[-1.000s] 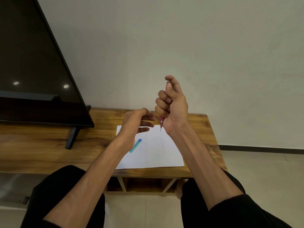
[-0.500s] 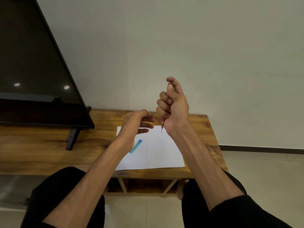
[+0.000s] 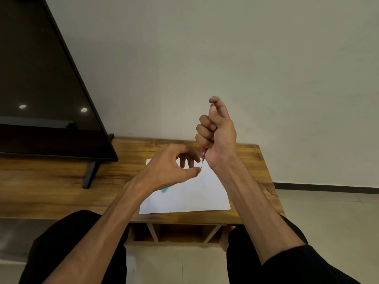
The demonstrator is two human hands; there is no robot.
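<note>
Fingers point(image 3: 191, 154) of the left hand point(image 3: 170, 167) hang loosely curled, holding nothing, beside a pink pencil point(image 3: 203, 153) gripped upright by the right hand point(image 3: 219, 138).
At 9 o'clock a dark screen point(image 3: 41, 95) stands on the wooden surface point(image 3: 51, 181). The left forearm rises from 7 o'clock, its thumb tip just beside the pencil's point. White paper point(image 3: 194, 195) lies at 6 o'clock below both hands, with a teal item point(image 3: 165, 190) half hidden by the wrist. The right forearm climbs from 5 o'clock, fist round the barrel, thumb on top.

paper point(image 3: 190, 197) on table point(image 3: 61, 187) (right half), television point(image 3: 41, 89) left, wall point(image 3: 246, 58) behind
</note>
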